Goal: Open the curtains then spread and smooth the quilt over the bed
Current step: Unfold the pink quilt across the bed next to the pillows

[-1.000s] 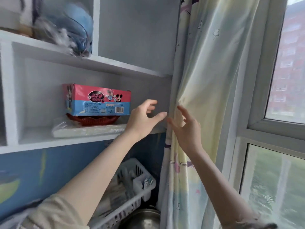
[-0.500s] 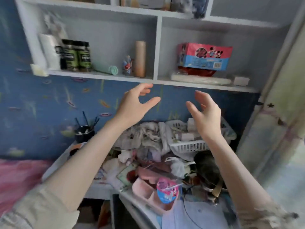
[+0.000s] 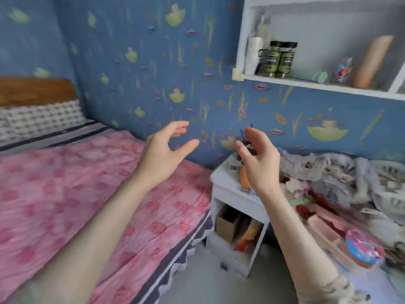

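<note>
View one second after the curtain: the camera has swung left from the window, past the wall shelf [image 3: 328, 87], and the bed [image 3: 188, 249] now fills the left half, while the curtain has left the frame. The left hand [image 3: 163, 154] and right hand [image 3: 262, 160] remain raised side by side as in both earlier pictures. On each hand the fingers are spread and lightly bent, thumb apart from the rest, with nothing held or touched.

The bed's near edge runs diagonally from the blue papered wall [image 3: 140, 69] down to the lower centre, trimmed by a dark scalloped skirt. A white nightstand [image 3: 228, 191] stands just beside that edge at the wall end, with a cluttered desk [image 3: 328, 218] to its right. A wedge of bare grey floor [image 3: 210, 286] lies between the bed edge and the nightstand.

The pink floral cover [image 3: 65, 189], which may be the quilt, lies over the bed, reaching its near edge, finely wrinkled throughout. A striped sheet [image 3: 72, 134] shows beyond its far end, below a checked pillow [image 3: 39, 119] and a wooden headboard [image 3: 32, 91]. Motion blur softens the detail.
</note>
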